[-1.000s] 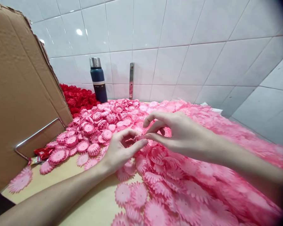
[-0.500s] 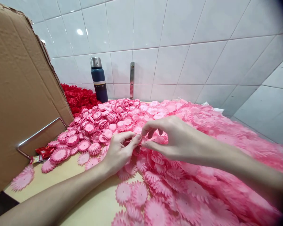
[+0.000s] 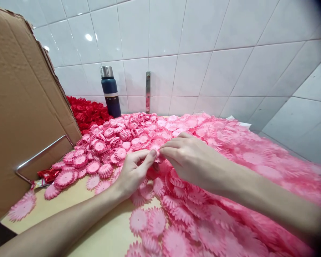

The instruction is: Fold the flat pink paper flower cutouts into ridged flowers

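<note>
My left hand is closed, its thumb pressed to the bent fingers; whatever it pinches is too small or hidden to make out. Fingertip to fingertip with it, my right hand shows its back, the fingers bunched together and their grip hidden. Both hover over a wide heap of pink, scallop-edged flower pieces. Paler and darker pink flower pieces lie stacked and loose beside my left hand.
A cardboard box with a metal wire handle stands at left. Behind are red flower pieces, a blue bottle and a metal bracket against the tiled wall. A red wrapper lies near the box on the yellowish tabletop.
My right hand has turned so its back faces up, and its spread thumb and fingers have come together near my left fingertips. The left hand stays nearly in place; the view has shifted slightly.
</note>
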`<state>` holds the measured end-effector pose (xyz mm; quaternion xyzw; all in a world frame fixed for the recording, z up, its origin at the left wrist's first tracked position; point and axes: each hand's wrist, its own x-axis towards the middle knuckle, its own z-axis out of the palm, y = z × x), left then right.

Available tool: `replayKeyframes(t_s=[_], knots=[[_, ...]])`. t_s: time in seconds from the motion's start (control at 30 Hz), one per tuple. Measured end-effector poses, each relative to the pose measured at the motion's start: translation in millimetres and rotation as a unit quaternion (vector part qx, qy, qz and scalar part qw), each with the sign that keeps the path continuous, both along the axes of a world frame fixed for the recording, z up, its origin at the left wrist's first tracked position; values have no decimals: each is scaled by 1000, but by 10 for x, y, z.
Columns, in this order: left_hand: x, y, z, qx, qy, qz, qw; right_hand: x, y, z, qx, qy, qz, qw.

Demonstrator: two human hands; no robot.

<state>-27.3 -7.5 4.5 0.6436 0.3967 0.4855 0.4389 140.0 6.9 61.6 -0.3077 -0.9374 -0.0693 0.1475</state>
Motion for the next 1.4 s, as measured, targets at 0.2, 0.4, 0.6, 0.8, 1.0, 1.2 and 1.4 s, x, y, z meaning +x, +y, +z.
replayKeyframes(t_s=[0.2, 0.4, 0.6, 0.8, 1.0, 1.2, 1.4], knots=[[31, 16, -57, 25, -3, 11, 1000, 18, -5, 19, -5, 10, -31, 999], [2, 32, -81, 31, 24, 33, 999, 6, 1, -43, 58, -21, -33, 998], [4, 51, -33, 16, 21, 33, 999, -20, 36, -134, 186, -32, -51, 981], [2, 53, 26, 18, -3, 33, 999, -29, 52, -154, 230, 9, -73, 970], [-16, 67, 70, 6, -23, 3, 1000, -58, 19, -173, 237, 39, -75, 968], [-67, -2, 113, 30, -4, -53, 998, 88, 140, -68, 234, 49, -88, 967], [-52, -6, 86, 11, -36, -48, 998, 372, 200, 266, 89, 181, -138, 970]])
